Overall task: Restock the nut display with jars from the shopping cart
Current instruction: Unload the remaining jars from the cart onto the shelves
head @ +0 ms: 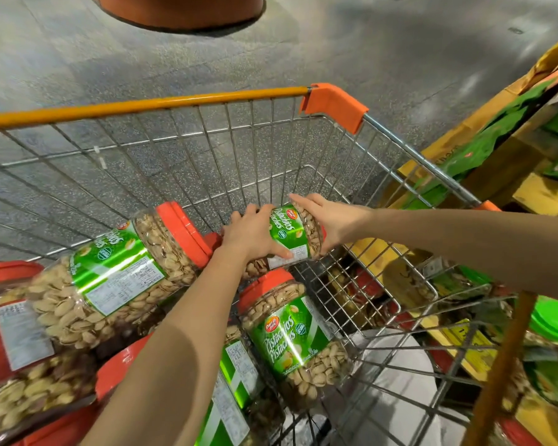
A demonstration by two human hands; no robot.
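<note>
Inside the wire shopping cart (174, 156) lie several clear pistachio jars with green labels and red lids. Both my hands hold one jar (290, 231) lying on its side near the cart's far right corner. My left hand (253, 233) grips its bottom end, thumb across the white label. My right hand (326, 220) wraps round its lid end, hiding most of the red lid. A big jar (123, 275) lies to the left, and another jar (297, 336) stands tilted just below the held one.
The nut display (503, 146), with yellow cardboard boxes and green packs, stands along the cart's right side; more jars with red and green lids show through the wires at lower right. An orange round base (181, 11) sits on the grey floor far ahead.
</note>
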